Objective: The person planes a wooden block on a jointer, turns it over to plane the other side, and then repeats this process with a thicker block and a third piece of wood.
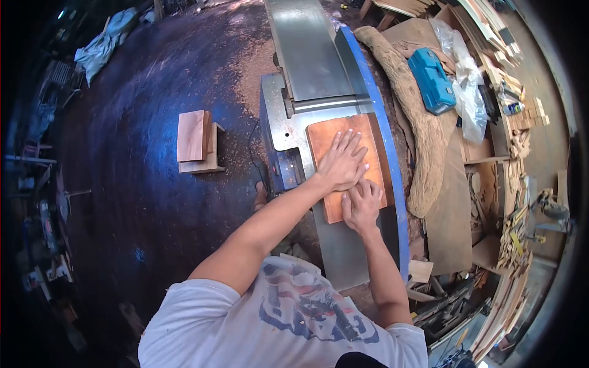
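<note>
A reddish-brown wooden board [320, 142] lies flat on the metal bed [337, 260] of a jointer, close alongside its blue-edged fence [381, 122]. My left hand [343, 162] rests on top of the board, palm down with the fingers stretched out. Just behind it, my right hand [363, 205] presses on the near part of the board, its fingers pointing forward and its thumb apart. The two hands touch or nearly touch. Neither one is wrapped round anything. The board hides the bed beneath it.
To the left, several wood pieces [192, 136] sit on a small stand [211, 165]. Shavings [254, 73] litter the floor beside the jointer. Right of the fence are a long rough log [423, 122], a teal case [431, 81], plastic sheeting [471, 104] and wood offcuts [515, 236].
</note>
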`<action>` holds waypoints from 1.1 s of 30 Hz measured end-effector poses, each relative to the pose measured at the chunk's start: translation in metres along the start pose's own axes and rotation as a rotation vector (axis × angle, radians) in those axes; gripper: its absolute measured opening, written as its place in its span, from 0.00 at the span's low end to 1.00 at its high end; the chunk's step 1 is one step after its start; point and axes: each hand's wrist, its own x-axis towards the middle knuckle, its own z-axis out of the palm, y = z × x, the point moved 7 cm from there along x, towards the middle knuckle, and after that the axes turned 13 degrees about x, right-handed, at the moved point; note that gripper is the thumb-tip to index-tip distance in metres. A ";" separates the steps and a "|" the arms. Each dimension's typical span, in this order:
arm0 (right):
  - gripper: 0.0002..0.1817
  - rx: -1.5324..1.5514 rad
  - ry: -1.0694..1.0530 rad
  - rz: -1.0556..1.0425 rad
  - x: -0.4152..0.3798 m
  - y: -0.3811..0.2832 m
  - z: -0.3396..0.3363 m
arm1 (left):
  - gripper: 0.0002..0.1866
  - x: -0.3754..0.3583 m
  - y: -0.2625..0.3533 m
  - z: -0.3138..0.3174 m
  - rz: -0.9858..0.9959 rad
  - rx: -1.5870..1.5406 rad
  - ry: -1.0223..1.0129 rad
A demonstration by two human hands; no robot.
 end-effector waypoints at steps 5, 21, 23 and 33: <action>0.14 0.100 0.061 -0.060 0.036 0.012 0.007 | 0.30 0.021 -0.025 -0.005 -0.047 0.031 0.010; 0.16 0.089 0.136 -0.088 0.075 0.016 0.016 | 0.28 0.048 -0.056 0.004 -0.075 0.126 -0.003; 0.16 0.089 0.141 -0.090 0.077 0.015 0.016 | 0.28 0.050 -0.059 0.006 -0.073 0.138 -0.013; 0.17 0.076 0.151 -0.073 0.093 0.019 0.022 | 0.28 0.060 -0.070 -0.001 -0.050 0.163 -0.014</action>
